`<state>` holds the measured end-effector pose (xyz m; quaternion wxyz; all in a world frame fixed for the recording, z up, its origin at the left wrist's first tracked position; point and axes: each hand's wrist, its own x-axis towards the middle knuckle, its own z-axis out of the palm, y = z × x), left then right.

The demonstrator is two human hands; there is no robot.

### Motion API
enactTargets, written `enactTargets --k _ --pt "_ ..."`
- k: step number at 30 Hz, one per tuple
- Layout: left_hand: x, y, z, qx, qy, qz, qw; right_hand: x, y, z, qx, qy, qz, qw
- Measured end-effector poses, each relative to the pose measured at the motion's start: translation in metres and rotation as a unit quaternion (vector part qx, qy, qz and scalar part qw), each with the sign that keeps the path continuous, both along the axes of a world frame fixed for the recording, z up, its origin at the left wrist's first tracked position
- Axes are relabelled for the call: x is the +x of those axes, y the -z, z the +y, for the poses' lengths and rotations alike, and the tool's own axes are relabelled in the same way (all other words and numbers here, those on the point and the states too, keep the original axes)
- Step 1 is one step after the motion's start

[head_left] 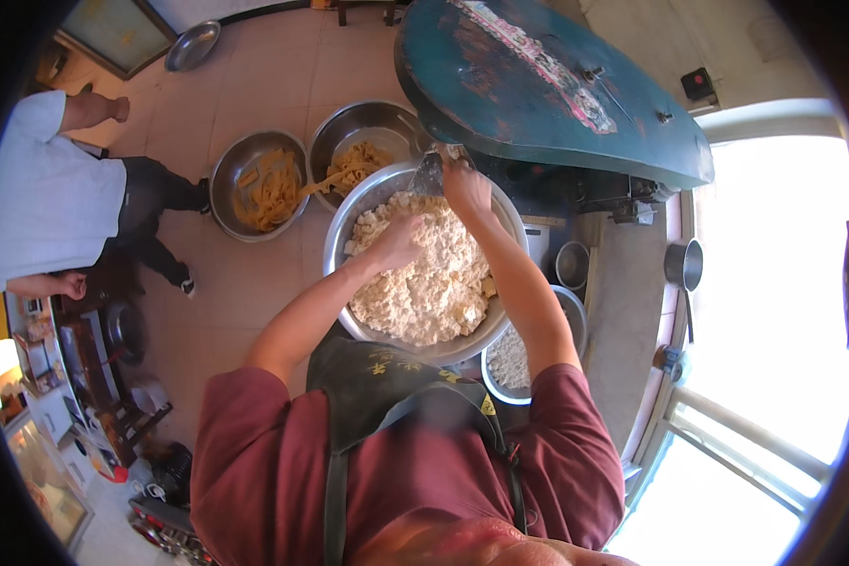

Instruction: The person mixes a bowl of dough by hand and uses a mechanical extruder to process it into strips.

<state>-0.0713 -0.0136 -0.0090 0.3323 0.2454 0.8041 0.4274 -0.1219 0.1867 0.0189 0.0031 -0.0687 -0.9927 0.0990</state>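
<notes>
A large metal bowl (335, 247) in front of me is filled with pale, crumbly dough (424, 283). My left hand (396, 245) is at the left part of the dough, its fingers at the crumbly surface and too smeared to read. Over the bowl's far rim reaches my right hand (468, 191), under the edge of a blue-green machine (538, 90). Its fingers look curled, and pale dough shows at their tips, but what they hold is partly hidden. A greyish metal piece (427, 176) sits beside that hand.
Two metal basins, a left one (219, 212) and one farther right (323, 141), hold yellowish dough strips (269, 189). Right of my bowl stands a basin (493, 385) of pale flour-like crumbs. A saucepan (683, 264) is by the bright window. Another person (52, 189) stands at far left.
</notes>
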Motion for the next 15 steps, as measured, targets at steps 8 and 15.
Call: enactTargets --k 8,15 --pt "-0.023 -0.079 0.026 0.028 -0.045 -0.06 0.997 0.0 0.026 0.03 -0.023 0.026 -0.052 0.998" --pt "-0.087 -0.025 0.08 -0.048 -0.027 0.244 0.968 0.043 -0.017 0.033 -0.048 0.092 -0.067 0.992"
